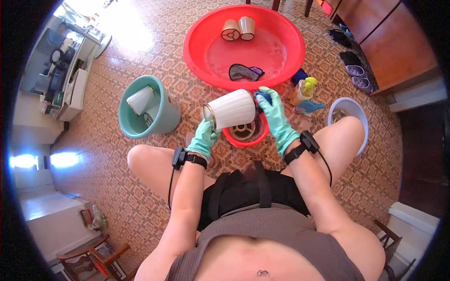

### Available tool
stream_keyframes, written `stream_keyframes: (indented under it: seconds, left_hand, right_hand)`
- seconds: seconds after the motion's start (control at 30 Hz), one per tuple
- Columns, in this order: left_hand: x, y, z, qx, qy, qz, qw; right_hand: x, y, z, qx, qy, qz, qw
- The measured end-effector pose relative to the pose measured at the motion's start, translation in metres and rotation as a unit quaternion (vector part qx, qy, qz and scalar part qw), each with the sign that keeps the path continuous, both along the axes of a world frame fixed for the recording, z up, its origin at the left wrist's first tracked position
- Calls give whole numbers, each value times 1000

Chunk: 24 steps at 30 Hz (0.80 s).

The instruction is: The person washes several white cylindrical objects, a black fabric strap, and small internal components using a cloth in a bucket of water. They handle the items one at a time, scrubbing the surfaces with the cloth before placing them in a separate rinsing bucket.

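Note:
Both my hands wear mint-green rubber gloves. My left hand [204, 137] grips the gold-rimmed end of a white pleated lampshade [230, 109], which lies on its side in the air. At the shade's other end, my right hand [278, 119] is closed round a small dark-blue scrubber [264, 97]; its exact kind is partly hidden by the fingers. Below the shade stands a small red basin [246, 144], with a pale ring-and-spoke frame [243, 131] showing inside it.
A large red tub [197, 51] ahead holds two beige lampshades [238, 29] and a dark cloth [244, 72]. At left, a teal bucket [168, 110] contains another white shade [140, 100]. A pump bottle [301, 92], a blue packet [309, 107] and a pale lilac bucket [361, 117] stand right.

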State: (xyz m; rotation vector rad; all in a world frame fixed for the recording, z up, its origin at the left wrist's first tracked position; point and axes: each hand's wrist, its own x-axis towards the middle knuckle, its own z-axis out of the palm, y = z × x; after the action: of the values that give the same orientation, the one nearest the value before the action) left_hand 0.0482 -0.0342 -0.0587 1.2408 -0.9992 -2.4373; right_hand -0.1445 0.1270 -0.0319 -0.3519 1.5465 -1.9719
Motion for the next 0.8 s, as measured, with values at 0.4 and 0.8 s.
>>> stream_keyframes:
  seconds: [0.4,0.8]
  left_hand:
    - [16,1,-40,78,77,87,990]
    - [3,17,-2,4,73,69,995]
  right_hand:
    - [35,-45,31,208,576,24,790]
    - [14,-65,18,149,576,-81,800]
